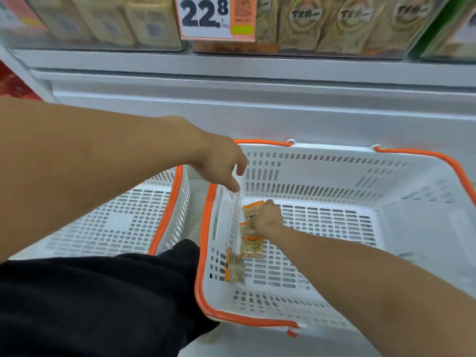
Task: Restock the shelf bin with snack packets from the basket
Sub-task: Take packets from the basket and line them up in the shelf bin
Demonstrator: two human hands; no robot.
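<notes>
Nearly done, I judge: the right hand (266, 217) grips 1 of about 3 snack packets (252, 245) left in the basket (334, 176) at lower center, the left hand (224, 163) hovering loosely open.

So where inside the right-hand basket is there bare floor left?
The white orange-rimmed plastic basket is bare across its middle and right floor. Crowding is along its left wall: orange snack packets there, with the right hand gripping one.

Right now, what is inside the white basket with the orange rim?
A few snack packets lie on the basket floor by its left wall. The right hand grips one; whatever lies under that hand is hidden. The left hand hovers above the rim.
</notes>
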